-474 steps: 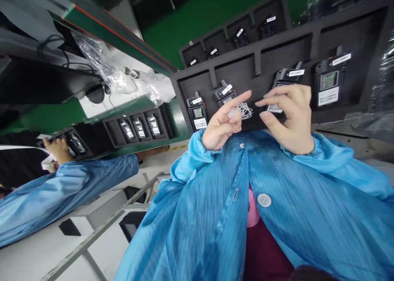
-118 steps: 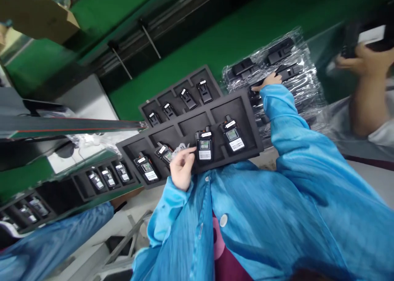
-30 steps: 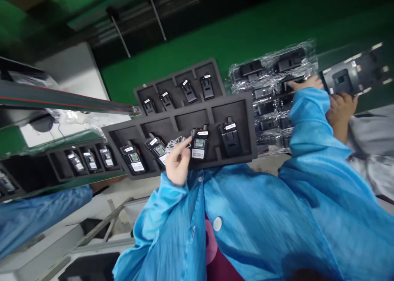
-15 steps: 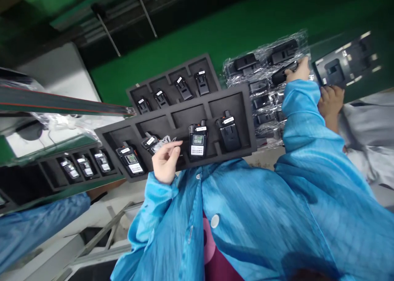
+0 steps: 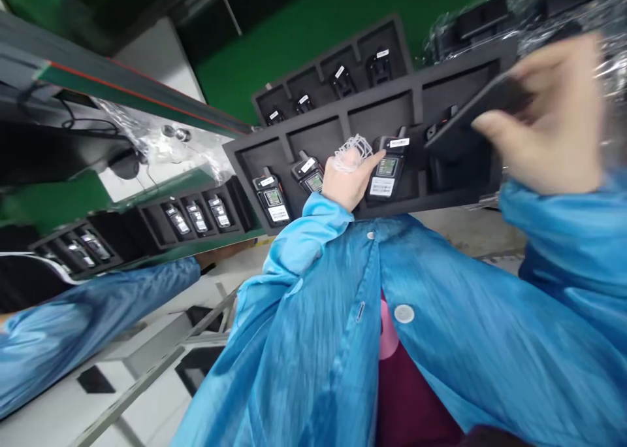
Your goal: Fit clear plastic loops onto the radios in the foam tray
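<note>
Toward the near edge of the black tray (image 5: 379, 110), a handset (image 5: 388, 167) is touched by the extended index finger of the left hand (image 5: 347, 184), apparently for steadying, with a white cord (image 5: 361, 148) over the other fingers, whose closure cannot be told. Above the tray's right end, a dark flat piece (image 5: 499, 97) is pinched, tilted, between thumb and fingers of the right hand (image 5: 558, 117), a grip judged to leave its left end free. Beyond the far edge, labelled units (image 5: 343, 81) are separated by the second tray's (image 5: 340, 56) compartments, presumably against contact.
</note>
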Demonstrator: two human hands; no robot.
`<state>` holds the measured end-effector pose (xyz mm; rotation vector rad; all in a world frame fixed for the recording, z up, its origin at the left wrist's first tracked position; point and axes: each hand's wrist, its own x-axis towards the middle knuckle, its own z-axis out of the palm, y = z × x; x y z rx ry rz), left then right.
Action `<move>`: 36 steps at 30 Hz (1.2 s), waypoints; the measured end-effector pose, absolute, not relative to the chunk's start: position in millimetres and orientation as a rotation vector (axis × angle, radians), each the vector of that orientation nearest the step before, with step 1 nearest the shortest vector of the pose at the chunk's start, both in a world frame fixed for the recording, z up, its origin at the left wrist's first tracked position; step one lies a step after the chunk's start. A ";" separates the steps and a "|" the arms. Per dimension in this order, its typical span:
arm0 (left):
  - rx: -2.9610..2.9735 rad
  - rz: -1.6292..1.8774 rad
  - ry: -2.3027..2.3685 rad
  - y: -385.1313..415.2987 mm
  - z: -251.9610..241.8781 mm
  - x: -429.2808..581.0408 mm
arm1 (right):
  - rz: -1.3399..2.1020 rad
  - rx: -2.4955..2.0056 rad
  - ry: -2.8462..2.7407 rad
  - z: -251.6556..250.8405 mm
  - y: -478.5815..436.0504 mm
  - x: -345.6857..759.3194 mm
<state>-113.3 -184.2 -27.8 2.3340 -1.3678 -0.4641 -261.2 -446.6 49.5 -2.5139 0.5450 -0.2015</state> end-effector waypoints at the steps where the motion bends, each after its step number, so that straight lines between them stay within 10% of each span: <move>1: 2.336 -0.473 -1.373 -184.9 -29.0 -113.3 | -0.195 -2.452 0.518 47.6 -421.4 -256.7; 36: 2.302 -0.370 -1.427 -173.7 -37.4 -119.9 | 0.066 -2.853 0.667 -8.4 -313.1 -247.4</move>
